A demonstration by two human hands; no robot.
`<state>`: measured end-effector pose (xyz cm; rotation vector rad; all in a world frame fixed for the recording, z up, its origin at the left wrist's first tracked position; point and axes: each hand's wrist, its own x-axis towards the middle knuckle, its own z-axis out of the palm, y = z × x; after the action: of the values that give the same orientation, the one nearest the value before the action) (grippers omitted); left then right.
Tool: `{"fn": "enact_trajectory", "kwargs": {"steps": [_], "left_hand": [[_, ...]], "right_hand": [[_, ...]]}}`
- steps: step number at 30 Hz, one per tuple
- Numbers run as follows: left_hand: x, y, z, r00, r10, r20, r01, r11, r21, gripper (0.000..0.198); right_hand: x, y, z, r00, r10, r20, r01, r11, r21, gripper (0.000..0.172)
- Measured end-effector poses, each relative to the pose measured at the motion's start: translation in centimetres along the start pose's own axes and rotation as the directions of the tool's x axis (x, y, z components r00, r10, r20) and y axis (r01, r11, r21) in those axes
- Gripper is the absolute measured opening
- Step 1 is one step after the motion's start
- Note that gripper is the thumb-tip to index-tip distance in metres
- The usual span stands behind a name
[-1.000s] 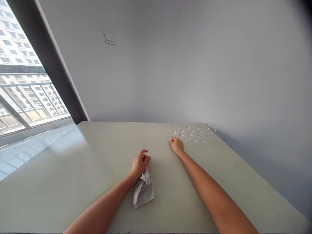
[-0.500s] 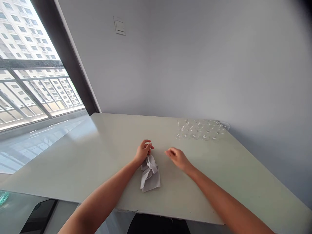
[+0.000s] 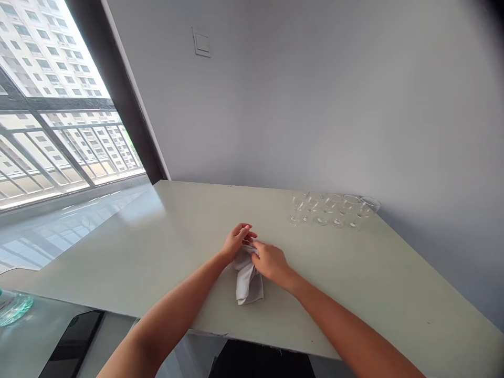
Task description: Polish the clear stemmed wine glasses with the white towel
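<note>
"What does the cloth (image 3: 244, 283) look like?"
"Light grey, paler along one fold, soft and matte."
"Is it spread flat?"
"No, it's loosely folded and rumpled, bunched at its far end. The near end fans out into a squarish flap."
"And where is it?"
"On the bench (image 3: 189, 220), lengthwise toward its far side, with the flap near the bench's front edge."
</note>
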<state>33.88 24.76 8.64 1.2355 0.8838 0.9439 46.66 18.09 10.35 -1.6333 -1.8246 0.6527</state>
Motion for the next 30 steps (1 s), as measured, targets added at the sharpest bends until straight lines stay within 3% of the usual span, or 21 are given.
{"fn": "enact_trajectory", "kwargs": {"steps": [4, 7, 9, 10, 13, 15, 17, 19, 21, 23, 25, 28, 30], "left_hand": [[-0.5, 1.1, -0.9, 0.955, 0.01, 0.296, -0.025, 0.999, 0.047, 0.059], [-0.9, 2.1, -1.2, 0.897, -0.053, 0.439, 0.007, 0.995, 0.104, 0.059], [-0.6, 3.0, -1.0, 0.912, -0.057, 0.406, 0.007, 0.992, 0.123, 0.045], [-0.4, 3.5, -0.8, 0.937, -0.022, 0.349, -0.02, 0.993, 0.116, 0.037], [0.4, 5.8, 0.1, 0.976, 0.169, 0.141, -0.182, 0.98, 0.084, 0.029], [0.3, 7.9, 0.4, 0.956, 0.289, 0.051, -0.294, 0.948, 0.123, 0.026], [-0.7, 10.0, 0.2, 0.936, 0.35, 0.041, -0.348, 0.902, 0.254, 0.023], [-2.4, 11.5, -0.7, 0.939, 0.326, 0.106, -0.341, 0.854, 0.393, 0.023], [-4.2, 11.9, -1.8, 0.953, 0.26, 0.158, -0.304, 0.841, 0.448, 0.029], [-5.3, 11.3, -2.6, 0.966, 0.228, 0.124, -0.259, 0.86, 0.44, 0.037], [-5.7, 9.6, -2.6, 0.974, 0.219, 0.06, -0.22, 0.849, 0.48, 0.036], [-5.5, 5.7, -0.9, 0.981, 0.175, 0.083, -0.186, 0.732, 0.655, 0.036], [-5.1, 2.9, 0.8, 0.977, 0.133, 0.169, -0.215, 0.604, 0.768, 0.052]], "right_hand": [[0.4, 1.8, -2.4, 0.999, 0.042, 0.009, -0.043, 0.978, 0.202, 0.019], [0.1, 2.6, -4.1, 0.991, 0.123, 0.048, -0.129, 0.826, 0.549, 0.022], [0.2, 2.6, -5.4, 0.988, 0.144, 0.059, -0.144, 0.698, 0.701, 0.024], [0.3, 2.4, -6.1, 0.99, 0.136, 0.039, -0.122, 0.684, 0.72, 0.025], [1.0, 1.3, -8.3, 0.993, 0.055, -0.104, 0.031, 0.731, 0.682, 0.025], [1.2, 0.2, -9.5, 0.979, -0.027, -0.204, 0.15, 0.771, 0.619, 0.022], [0.8, -0.7, -10.3, 0.962, -0.115, -0.248, 0.236, 0.809, 0.539, 0.02], [-0.2, -1.1, -10.6, 0.965, -0.198, -0.172, 0.256, 0.855, 0.451, 0.019], [-1.5, -0.7, -10.5, 0.971, -0.235, 0.045, 0.204, 0.911, 0.358, 0.025], [-2.6, 0.4, -10.2, 0.945, -0.192, 0.265, 0.115, 0.953, 0.282, 0.038], [-3.2, 1.8, -9.7, 0.933, -0.118, 0.34, 0.029, 0.966, 0.256, 0.045], [-2.8, 4.3, -8.5, 0.97, -0.028, 0.24, -0.046, 0.952, 0.301, 0.043], [-2.4, 5.9, -7.6, 0.984, 0.009, 0.177, -0.07, 0.938, 0.34, 0.043]]}}
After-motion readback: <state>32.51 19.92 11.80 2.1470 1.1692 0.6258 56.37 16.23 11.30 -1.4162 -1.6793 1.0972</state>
